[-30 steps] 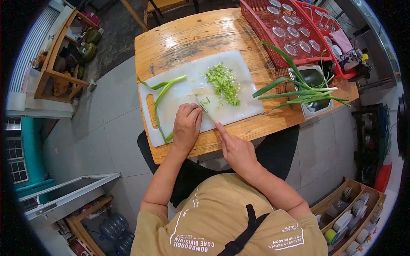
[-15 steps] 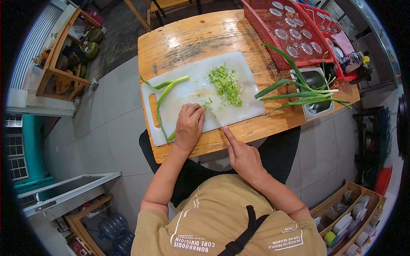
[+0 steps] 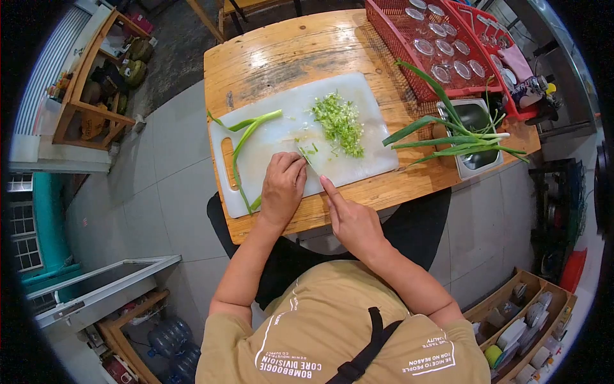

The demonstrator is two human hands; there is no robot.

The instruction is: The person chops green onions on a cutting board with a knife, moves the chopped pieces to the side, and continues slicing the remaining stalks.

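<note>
My right hand (image 3: 355, 225) grips a knife (image 3: 309, 161), its index finger stretched along the top and the blade against the fingers of my left hand. My left hand (image 3: 283, 185) is closed, knuckles forward, pressing green onion down on the white cutting board (image 3: 268, 153); its fingers hide most of that piece. Small cut bits lie just right of the blade. A pile of chopped green onion (image 3: 340, 126) sits on the board's right half. A long green onion stalk (image 3: 246, 131) lies bent on the left, its lower end passing beside my left hand.
Whole green onions (image 3: 464, 137) rest across a metal container (image 3: 476, 160) on the right of the wooden table (image 3: 275, 57). A red basket (image 3: 409, 70) of upturned glasses stands at the back right. Beside it is another red basket (image 3: 508, 102) with utensils and a cloth.
The knife and my right hand have shifted left and slightly up, bringing the blade closer to my left fingers. My left hand has barely moved.
</note>
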